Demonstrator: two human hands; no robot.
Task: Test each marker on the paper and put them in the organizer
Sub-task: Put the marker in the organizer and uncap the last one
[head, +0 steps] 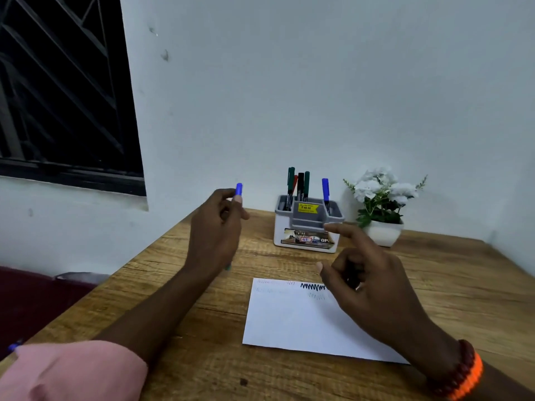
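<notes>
My left hand (215,230) is raised over the table's left part, shut on a blue-capped marker (238,189) whose top sticks up above my fingers. A small green tip (228,267) shows below that hand. My right hand (373,287) hovers over the white paper (298,322), index finger stretched toward the organizer (307,230), nothing visibly held. The paper carries a dark zigzag scribble (312,286) and fainter ones. The white and grey organizer holds green, red and black markers (299,185) on its left and a blue marker (325,192) on its right.
A white pot with white flowers (382,198) stands right of the organizer, by the wall. The wooden table (202,342) meets the wall at the back. A dark barred window (58,96) is at the left. A small blue object (13,347) lies at the table's near-left edge.
</notes>
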